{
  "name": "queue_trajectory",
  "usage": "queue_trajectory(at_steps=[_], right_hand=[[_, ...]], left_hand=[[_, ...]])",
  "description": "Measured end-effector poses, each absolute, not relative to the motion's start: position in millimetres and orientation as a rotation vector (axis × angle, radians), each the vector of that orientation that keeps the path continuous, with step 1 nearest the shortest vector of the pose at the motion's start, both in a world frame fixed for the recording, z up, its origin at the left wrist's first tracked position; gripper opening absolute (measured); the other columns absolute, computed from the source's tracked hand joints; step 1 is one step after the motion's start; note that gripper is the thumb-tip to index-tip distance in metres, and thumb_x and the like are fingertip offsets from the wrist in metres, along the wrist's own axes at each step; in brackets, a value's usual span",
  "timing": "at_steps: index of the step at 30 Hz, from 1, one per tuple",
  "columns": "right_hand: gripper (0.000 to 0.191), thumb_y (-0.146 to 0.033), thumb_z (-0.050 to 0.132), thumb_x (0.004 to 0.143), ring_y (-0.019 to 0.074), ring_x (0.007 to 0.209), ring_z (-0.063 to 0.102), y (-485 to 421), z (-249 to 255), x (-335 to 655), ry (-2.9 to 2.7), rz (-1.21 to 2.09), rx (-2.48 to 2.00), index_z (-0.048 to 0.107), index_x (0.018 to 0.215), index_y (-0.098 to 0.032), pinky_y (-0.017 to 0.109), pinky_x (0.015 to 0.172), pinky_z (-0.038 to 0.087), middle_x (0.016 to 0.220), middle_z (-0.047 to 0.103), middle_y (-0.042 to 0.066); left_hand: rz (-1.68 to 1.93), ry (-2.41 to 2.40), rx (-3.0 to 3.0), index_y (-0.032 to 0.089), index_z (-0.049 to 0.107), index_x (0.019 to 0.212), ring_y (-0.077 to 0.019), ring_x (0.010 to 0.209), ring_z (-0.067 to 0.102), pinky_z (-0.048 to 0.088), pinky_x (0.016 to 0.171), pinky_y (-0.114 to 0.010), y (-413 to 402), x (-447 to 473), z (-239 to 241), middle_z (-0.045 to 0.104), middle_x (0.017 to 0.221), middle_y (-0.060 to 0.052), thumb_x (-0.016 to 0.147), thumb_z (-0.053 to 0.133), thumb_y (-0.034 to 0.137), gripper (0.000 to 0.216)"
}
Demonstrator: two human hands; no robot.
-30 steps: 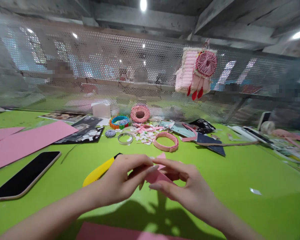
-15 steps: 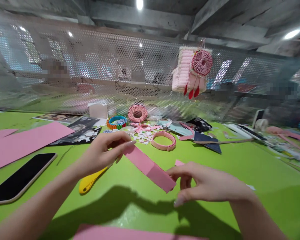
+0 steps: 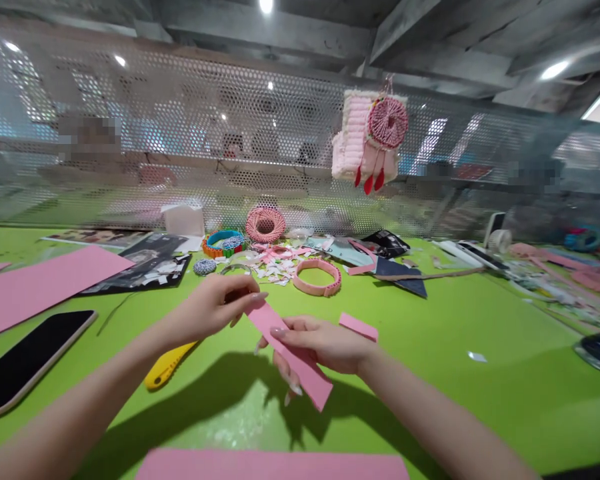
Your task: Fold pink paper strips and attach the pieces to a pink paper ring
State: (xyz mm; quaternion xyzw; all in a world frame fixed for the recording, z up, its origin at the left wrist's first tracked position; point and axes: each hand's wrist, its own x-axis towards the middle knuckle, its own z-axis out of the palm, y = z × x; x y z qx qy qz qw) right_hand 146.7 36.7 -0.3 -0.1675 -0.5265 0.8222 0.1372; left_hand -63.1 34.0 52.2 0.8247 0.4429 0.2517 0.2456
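Your L hand (image 3: 215, 307) is pinched shut on the far end of the strip (image 3: 307, 375), thumb on top; your R hand (image 3: 325, 343) grips it abt midway, thumb on the upper face, fingers curled under w/ tips showing on the L side. So the strip is btwn your hands, over the bench (image 3: 440, 393), long axis on a diagonal: far-L end in L hand, near-R end free, pointing back twd you. R hand is the nearer one to that free end; L hand is farther up the same line. Short piece (image 3: 359, 327) is just past R hand, apart from the strip; sheet (image 3: 273, 465) lies nearest you; yellow tool (image 3: 166, 370) is off L, partly hidden
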Motion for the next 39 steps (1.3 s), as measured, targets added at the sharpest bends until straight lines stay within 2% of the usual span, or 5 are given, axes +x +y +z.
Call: queue_trajectory(at_steps=[11,18,21,24,39], right_hand=[[0.042,-0.050,0.066,0.080,0.0080,0.049,0.053,39.1,-28.3,155.5,-1.469,2.413,-0.560,0.065,0.089,-0.009,0.019,0.045,0.047,0.060,0.059,0.000],[0.041,-0.053,0.064,0.080,0.0060,0.040,0.047,41.9,-27.6,164.5,-1.537,2.361,-0.671,0.061,0.086,-0.012,0.017,0.037,0.043,0.057,0.054,-0.004],[0.041,-0.054,0.062,0.082,0.0064,0.039,0.047,43.7,-28.6,166.6,-1.618,2.327,-0.723,0.061,0.087,-0.013,0.016,0.034,0.041,0.055,0.052,-0.005],[0.041,-0.053,0.055,0.087,0.0059,0.040,0.047,46.9,-32.7,167.7,-1.695,2.237,-0.847,0.061,0.087,-0.013,0.015,0.035,0.039,0.057,0.052,-0.005],[0.047,-0.054,0.045,0.092,0.0045,0.033,0.032,44.0,-45.3,177.1,-2.032,1.830,-1.095,0.058,0.071,-0.014,0.017,0.031,0.027,0.046,0.040,-0.008]], left_hand=[[0.623,1.199,2.226,0.017,0.062,0.093,-0.0103,0.050,0.050,0.038,0.048,-0.019,43.6,-67.6,46.5,0.056,0.059,0.003,0.091,0.046,0.047,0.034],[0.625,1.123,2.522,0.025,0.052,0.128,-0.0218,0.101,0.059,0.047,0.087,-0.034,39.1,-56.6,37.1,0.055,0.127,-0.011,0.089,0.050,0.046,0.044],[0.535,1.138,2.054,0.021,0.055,0.119,-0.0164,0.068,0.064,0.051,0.063,-0.027,42.7,-49.1,20.7,0.069,0.091,-0.007,0.094,0.036,0.050,0.043],[0.444,1.096,1.674,0.019,0.055,0.083,-0.0102,0.036,0.047,0.036,0.037,-0.019,50.8,-46.7,3.4,0.054,0.049,0.003,0.090,0.038,0.058,0.043],[0.614,1.134,1.653,0.017,0.055,0.078,-0.0076,0.035,0.040,0.031,0.039,-0.019,29.1,-40.2,-32.6,0.045,0.042,0.007,0.092,0.040,0.051,0.040]])
